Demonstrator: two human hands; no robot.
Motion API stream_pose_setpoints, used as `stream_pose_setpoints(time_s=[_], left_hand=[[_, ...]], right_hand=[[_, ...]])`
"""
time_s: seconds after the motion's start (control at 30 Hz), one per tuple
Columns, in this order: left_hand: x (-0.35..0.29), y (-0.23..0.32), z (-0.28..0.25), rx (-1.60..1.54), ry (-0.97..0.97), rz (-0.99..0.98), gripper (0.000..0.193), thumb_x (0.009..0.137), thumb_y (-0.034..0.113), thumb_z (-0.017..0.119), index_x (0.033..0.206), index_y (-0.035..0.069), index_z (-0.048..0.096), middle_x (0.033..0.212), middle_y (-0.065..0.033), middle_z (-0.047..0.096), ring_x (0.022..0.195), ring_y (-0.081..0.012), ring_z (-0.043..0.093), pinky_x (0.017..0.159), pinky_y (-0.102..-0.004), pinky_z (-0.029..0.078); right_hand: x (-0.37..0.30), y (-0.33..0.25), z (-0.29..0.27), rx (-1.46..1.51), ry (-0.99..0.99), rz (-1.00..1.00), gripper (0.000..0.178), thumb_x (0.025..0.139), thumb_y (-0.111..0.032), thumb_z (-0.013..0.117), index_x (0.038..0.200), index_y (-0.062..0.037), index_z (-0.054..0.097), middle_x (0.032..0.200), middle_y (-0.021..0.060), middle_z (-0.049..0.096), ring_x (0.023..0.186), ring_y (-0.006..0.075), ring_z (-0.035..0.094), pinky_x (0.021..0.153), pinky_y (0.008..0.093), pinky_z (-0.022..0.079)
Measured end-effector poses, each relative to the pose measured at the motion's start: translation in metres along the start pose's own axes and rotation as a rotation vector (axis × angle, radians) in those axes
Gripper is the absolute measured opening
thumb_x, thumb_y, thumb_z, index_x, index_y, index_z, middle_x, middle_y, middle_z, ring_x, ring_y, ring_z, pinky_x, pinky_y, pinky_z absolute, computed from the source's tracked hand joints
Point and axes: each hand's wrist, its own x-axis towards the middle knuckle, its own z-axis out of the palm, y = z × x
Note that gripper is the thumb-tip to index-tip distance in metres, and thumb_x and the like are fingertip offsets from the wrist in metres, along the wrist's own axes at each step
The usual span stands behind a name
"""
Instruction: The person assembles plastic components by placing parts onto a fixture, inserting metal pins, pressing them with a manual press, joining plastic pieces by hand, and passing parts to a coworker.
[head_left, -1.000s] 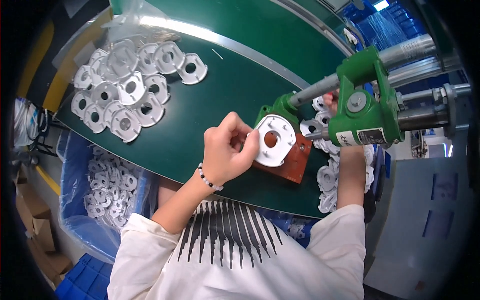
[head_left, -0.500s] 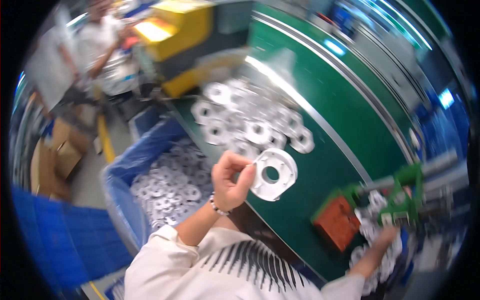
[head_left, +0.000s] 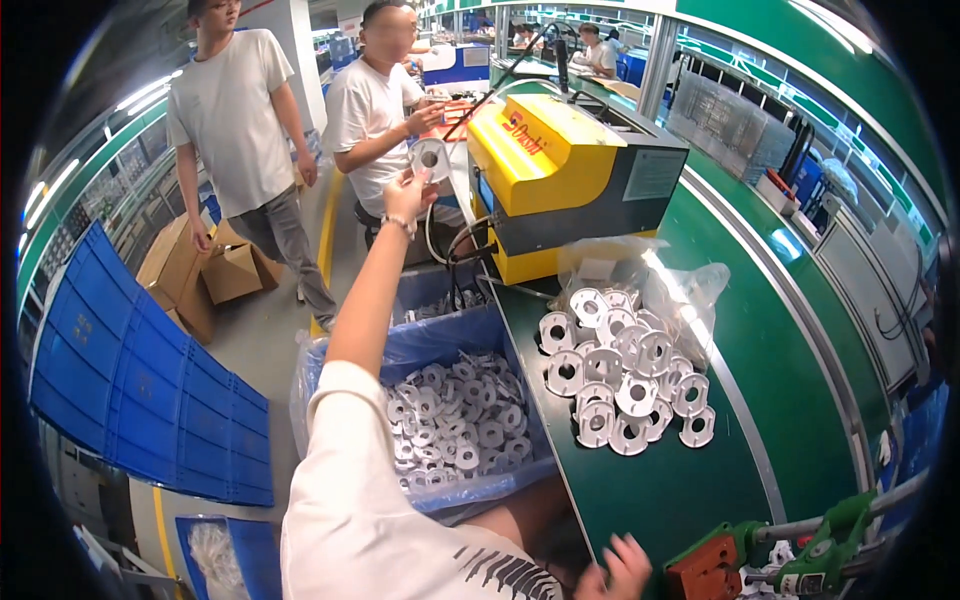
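Note:
My left arm is stretched far forward, above the blue bins. Its hand [head_left: 405,196] pinches a white plastic ring part [head_left: 431,158], which is round with a large centre hole and is held upright. At the near edge of the green bench, my right hand [head_left: 615,572] has its fingers apart and nothing in them. Just right of it stands a green hand-lever fixture [head_left: 822,548] with a reddish-brown block [head_left: 705,570]. A pile of similar white ring parts [head_left: 635,392] lies on the bench ahead of my right hand.
A lined blue bin [head_left: 545,470] full of smaller-looking white rings stands left of the bench. The yellow and grey machine [head_left: 560,175] sits at the bench's far end. Two people [head_left: 235,130] are ahead on the left, near cardboard boxes [head_left: 238,268]. Blue crates [head_left: 140,375] line the left.
My left hand has carried the ring part forward and left, away from my body. My right hand has drawn back left from the white parts by the fixture. The view has tilted up.

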Motion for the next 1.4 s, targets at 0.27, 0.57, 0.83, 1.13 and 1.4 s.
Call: stream_pose_setpoints(time_s=[0.27,0.57,0.83,1.13,1.4], left_hand=[[0.06,-0.024,-0.014,0.046,0.098,-0.098,0.019,0.085,0.022,0.056,0.1,0.01,0.058,0.085,-0.0018,0.059,0.072,-0.0156,0.058,0.055,-0.0277,0.048],[0.056,-0.018,-0.019,-0.053,0.116,-0.131,0.016,0.085,0.023,0.054,0.095,0.011,0.054,0.077,-0.0017,0.055,0.063,-0.0139,0.053,0.054,-0.0301,0.044],[0.05,-0.017,-0.013,-0.037,0.118,-0.115,0.016,0.083,0.022,0.056,0.094,0.011,0.052,0.075,-0.0022,0.055,0.064,-0.0144,0.054,0.054,-0.0311,0.045],[0.048,-0.017,-0.013,-0.178,0.126,-0.112,0.012,0.082,0.023,0.059,0.083,0.013,0.053,0.066,0.0008,0.051,0.059,-0.0125,0.052,0.051,-0.0285,0.043],[0.071,-0.021,-0.025,-0.352,0.009,-0.096,0.022,0.086,0.036,0.052,0.083,0.014,0.053,0.067,-0.0008,0.055,0.058,-0.0127,0.051,0.055,-0.0282,0.045]], right_hand=[[-0.017,0.035,0.074,-0.129,-0.254,0.219,0.043,0.069,-0.013,0.065,0.108,-0.0013,0.051,0.124,0.018,0.045,0.118,0.0385,0.038,0.1,0.0538,0.026],[-0.015,0.033,0.072,-0.136,-0.253,0.179,0.04,0.069,-0.013,0.064,0.105,-0.0014,0.053,0.123,0.0187,0.046,0.117,0.0389,0.039,0.099,0.0543,0.027],[-0.016,0.032,0.071,-0.116,-0.244,0.181,0.039,0.069,-0.013,0.064,0.105,-0.0022,0.054,0.123,0.0187,0.047,0.117,0.039,0.039,0.099,0.0551,0.027],[-0.009,0.027,0.07,-0.144,-0.218,0.184,0.034,0.069,-0.012,0.062,0.101,-0.0032,0.056,0.118,0.0178,0.05,0.113,0.0387,0.043,0.096,0.0544,0.03],[-0.007,0.023,0.07,-0.164,-0.153,0.123,0.034,0.078,-0.016,0.058,0.11,-0.0047,0.055,0.121,0.0161,0.05,0.115,0.0364,0.043,0.1,0.0492,0.029]])
